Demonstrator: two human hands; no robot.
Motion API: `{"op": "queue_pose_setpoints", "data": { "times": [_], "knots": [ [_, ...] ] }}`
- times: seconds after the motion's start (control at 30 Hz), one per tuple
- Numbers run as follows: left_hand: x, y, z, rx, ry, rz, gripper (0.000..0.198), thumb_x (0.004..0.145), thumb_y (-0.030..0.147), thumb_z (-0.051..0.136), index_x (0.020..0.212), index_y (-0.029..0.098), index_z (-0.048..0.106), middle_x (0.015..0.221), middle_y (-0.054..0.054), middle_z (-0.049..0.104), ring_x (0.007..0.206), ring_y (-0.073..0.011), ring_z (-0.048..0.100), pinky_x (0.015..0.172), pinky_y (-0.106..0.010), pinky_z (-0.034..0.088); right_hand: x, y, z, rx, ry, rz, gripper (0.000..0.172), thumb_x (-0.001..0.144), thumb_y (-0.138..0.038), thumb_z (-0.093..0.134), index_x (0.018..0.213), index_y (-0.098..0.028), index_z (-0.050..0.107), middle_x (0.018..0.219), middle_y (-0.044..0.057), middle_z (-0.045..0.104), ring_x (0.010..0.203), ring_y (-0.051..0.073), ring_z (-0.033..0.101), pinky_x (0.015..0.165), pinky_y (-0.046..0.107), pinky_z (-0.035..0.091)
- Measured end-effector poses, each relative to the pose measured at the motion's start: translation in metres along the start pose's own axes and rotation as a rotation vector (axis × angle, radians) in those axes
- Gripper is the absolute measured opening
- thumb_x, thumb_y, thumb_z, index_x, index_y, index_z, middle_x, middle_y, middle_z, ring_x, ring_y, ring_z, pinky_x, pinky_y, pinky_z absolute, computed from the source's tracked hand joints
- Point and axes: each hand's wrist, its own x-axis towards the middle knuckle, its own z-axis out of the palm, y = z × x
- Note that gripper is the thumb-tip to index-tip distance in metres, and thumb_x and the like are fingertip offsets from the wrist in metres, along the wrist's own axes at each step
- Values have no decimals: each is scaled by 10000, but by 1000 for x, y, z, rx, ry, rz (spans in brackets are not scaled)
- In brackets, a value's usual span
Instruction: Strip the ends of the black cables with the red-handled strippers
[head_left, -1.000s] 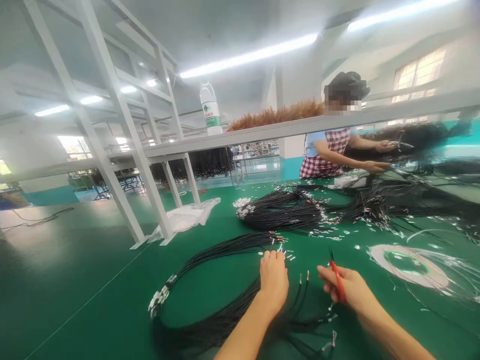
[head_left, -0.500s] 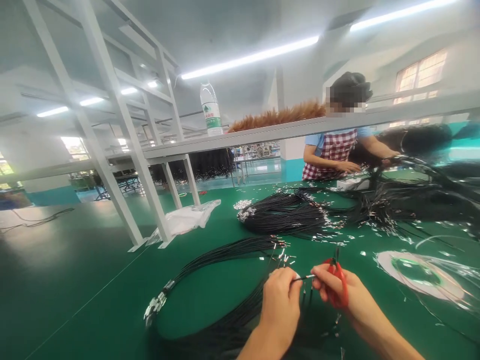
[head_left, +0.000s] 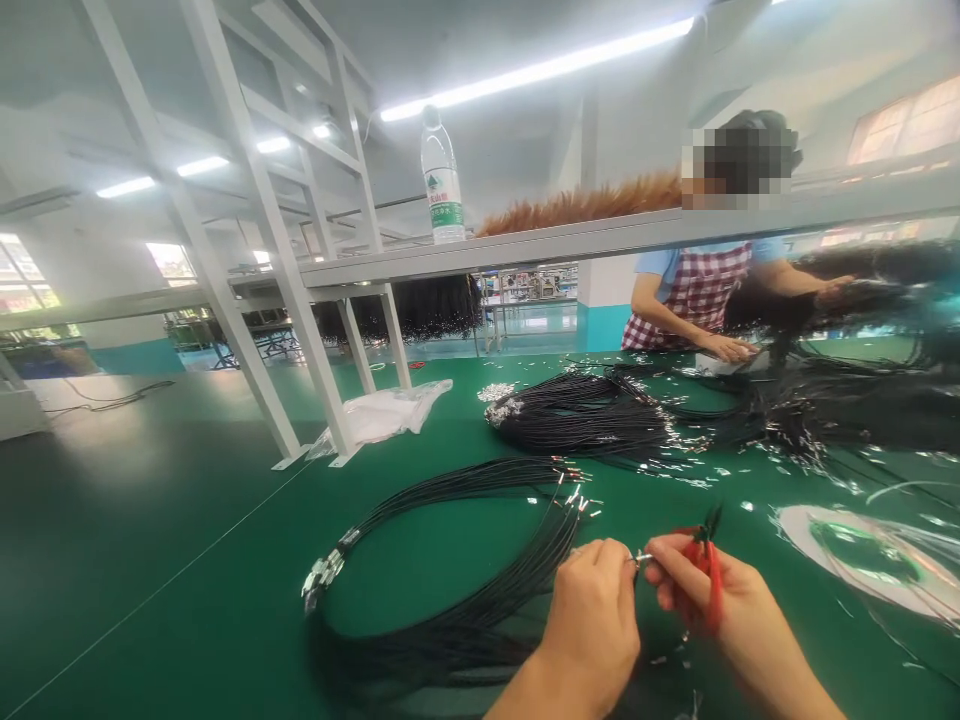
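Note:
My left hand (head_left: 598, 610) is closed, pinching the end of a thin black wire whose metal tip (head_left: 642, 558) pokes out toward my right hand. My right hand (head_left: 701, 598) is closed round red-handled cutters (head_left: 709, 570), and its fingertips touch the same wire tip. Both hands hover low over a green table (head_left: 187, 560). A looped bundle of black wires (head_left: 450, 560) with metal terminals lies just left of and under my hands.
A bigger heap of black wires (head_left: 585, 420) and scattered metal bits lie farther back. A person in a checked apron (head_left: 694, 290) handles wires at the right rear. A white shelf frame (head_left: 300, 300) holds a water bottle (head_left: 442, 185). A plastic bag (head_left: 394, 410) and a tape roll (head_left: 862, 540) rest on the table.
My hands have come closer together and slightly right. The wire end is now pinched between both hands. The view has tilted down a little.

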Motion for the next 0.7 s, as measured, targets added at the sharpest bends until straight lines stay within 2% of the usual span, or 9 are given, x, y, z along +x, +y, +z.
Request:
{"op": "queue_pose_setpoints", "data": {
  "times": [0.1,0.17,0.27,0.37,0.43,0.53,0.63,0.7],
  "knots": [
    [0,-1,-4,-299,-49,-178,264,913,232,366,685,182,489,616,3,522,581,-123,448,570,-259,301,-6,3,6,-93,87,-142,356,681,-542,695,694,-187,664,585,8,640,477,135,532,457,232,408],
    [1,-3,-7,-512,-108,-323,288,895,278,395,635,178,465,543,22,468,526,-104,407,538,-247,289,-10,4,11,-164,137,-184,323,704,-522,670,705,-199,668,544,-7,619,468,135,524,465,234,415],
    [1,-7,-14,-844,-221,-492,266,844,349,465,645,173,462,512,41,432,476,-78,340,494,-228,252,-11,6,15,-187,141,-151,338,704,-540,652,695,-202,664,475,-18,578,409,126,477,382,228,350],
    [1,-10,-22,-1074,-334,-513,268,781,403,554,679,167,475,503,59,417,450,-58,284,469,-217,207,-8,9,15,-153,85,-114,382,700,-568,651,612,-197,631,450,-19,544,380,114,443,345,219,310],
    [0,-10,-24,-1102,-387,-494,283,762,412,577,665,170,467,502,58,421,449,-56,286,465,-216,204,-6,10,13,-138,62,-113,398,702,-571,652,574,-197,606,445,-22,524,378,109,432,345,215,314],
    [-1,-11,-20,-988,-414,-461,276,779,395,552,643,172,463,510,50,435,463,-63,326,476,-221,239,-9,8,12,-167,80,-143,369,706,-557,654,614,-202,610,469,-21,537,405,118,445,370,217,356],
    [-3,-12,-13,-861,-351,-430,274,809,379,510,635,170,474,523,46,444,471,-67,339,487,-229,258,-16,1,12,-237,120,-185,326,708,-534,646,658,-212,621,519,-11,565,463,145,492,394,225,386],
    [-3,-12,-10,-865,-302,-446,272,811,388,507,651,168,488,529,44,451,468,-67,338,485,-231,258,-20,-5,14,-278,146,-189,301,707,-516,635,672,-218,626,522,-13,570,469,153,502,389,232,373]
  ]
}}
